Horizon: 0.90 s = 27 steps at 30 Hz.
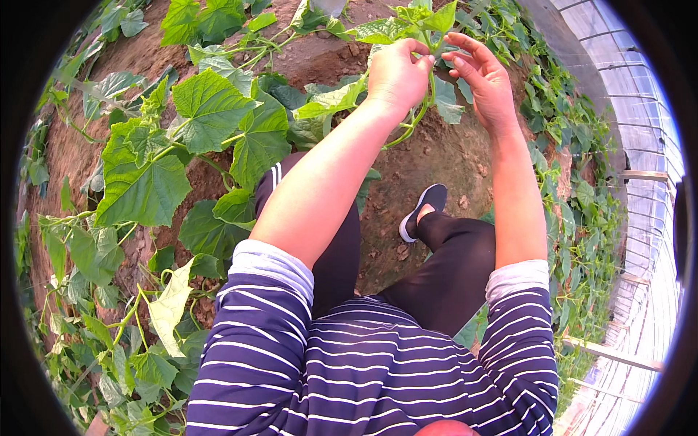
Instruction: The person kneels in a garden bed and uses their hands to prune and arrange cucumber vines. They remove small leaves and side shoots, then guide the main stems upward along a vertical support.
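At the top of the head view, my left hand pinches the stem of a green cucumber-like vine between thumb and fingers. My right hand is just right of the same stem, fingers apart and curved around it; whether a fingertip touches the stem I cannot tell. Broad leaves and the vine's growing tip rise above both hands. Below them the stem curves down and left towards the soil, partly hidden by my left forearm.
Leafy vines spread over brown soil on the left. More plants run along the right, beside a greenhouse wall of clear film and ribs. My shoe rests on the soil between the plants.
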Available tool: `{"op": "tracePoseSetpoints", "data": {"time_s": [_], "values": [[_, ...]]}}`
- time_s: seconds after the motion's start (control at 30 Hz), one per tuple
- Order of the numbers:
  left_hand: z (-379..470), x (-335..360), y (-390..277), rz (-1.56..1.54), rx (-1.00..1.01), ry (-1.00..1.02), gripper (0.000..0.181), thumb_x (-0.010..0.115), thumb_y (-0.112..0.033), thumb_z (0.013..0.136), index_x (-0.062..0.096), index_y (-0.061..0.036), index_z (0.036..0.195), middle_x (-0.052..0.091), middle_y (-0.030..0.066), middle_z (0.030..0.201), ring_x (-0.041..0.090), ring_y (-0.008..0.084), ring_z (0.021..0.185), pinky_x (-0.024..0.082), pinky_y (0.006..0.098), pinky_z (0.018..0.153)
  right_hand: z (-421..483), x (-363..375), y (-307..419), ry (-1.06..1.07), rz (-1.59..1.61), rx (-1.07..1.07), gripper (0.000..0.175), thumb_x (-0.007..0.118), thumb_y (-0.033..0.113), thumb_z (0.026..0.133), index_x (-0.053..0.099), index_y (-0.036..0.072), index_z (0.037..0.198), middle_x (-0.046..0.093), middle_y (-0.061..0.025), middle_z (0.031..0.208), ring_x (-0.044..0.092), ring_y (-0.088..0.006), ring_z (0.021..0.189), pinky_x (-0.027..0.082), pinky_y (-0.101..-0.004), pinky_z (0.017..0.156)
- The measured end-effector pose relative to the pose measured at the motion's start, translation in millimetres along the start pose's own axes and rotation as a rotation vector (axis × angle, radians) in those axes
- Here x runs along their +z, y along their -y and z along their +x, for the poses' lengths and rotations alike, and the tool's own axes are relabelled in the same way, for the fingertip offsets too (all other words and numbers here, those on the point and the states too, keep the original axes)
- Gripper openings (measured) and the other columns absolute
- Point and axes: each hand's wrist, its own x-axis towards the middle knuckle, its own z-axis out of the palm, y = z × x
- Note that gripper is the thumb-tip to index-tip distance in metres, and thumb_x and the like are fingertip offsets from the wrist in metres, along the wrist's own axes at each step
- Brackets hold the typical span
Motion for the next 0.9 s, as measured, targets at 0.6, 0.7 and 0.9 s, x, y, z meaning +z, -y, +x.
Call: {"op": "tracePoseSetpoints", "data": {"time_s": [0.6, 0.7, 0.9], "values": [[-3, -8, -12, -0.257, -0.108, 0.272, 0.015, 0.064, -0.015, 0.088, 0.067, -0.0026, 0.096, 0.055, -0.0042, 0.065, 0.048, 0.0034, 0.056, 0.038, 0.0203, 0.052, 7, -16, 0, 0.273, -0.097, -0.074, 0.021, 0.064, -0.004, 0.082, 0.06, 0.003, 0.101, 0.061, 0.0009, 0.095, 0.059, -0.0087, 0.089, 0.05, -0.0236, 0.081], [-4, -8, -9, -0.265, -0.102, 0.274, 0.015, 0.065, -0.015, 0.087, 0.067, -0.0024, 0.095, 0.055, -0.0038, 0.066, 0.049, 0.0034, 0.056, 0.039, 0.0203, 0.052, 6, -14, 2, 0.255, -0.135, -0.057, 0.02, 0.063, -0.005, 0.082, 0.06, 0.002, 0.101, 0.062, 0.0, 0.093, 0.06, -0.0092, 0.088, 0.05, -0.0236, 0.08], [-7, -2, -7, -0.205, -0.079, 0.242, 0.015, 0.065, -0.015, 0.087, 0.067, -0.0015, 0.094, 0.058, -0.0027, 0.068, 0.05, 0.0038, 0.055, 0.04, 0.0201, 0.052, 2, -18, 2, 0.2, -0.308, -0.032, 0.019, 0.07, 0.002, 0.08, 0.061, 0.0, 0.097, 0.062, -0.001, 0.09, 0.06, -0.0095, 0.085, 0.051, -0.024, 0.076]]}}
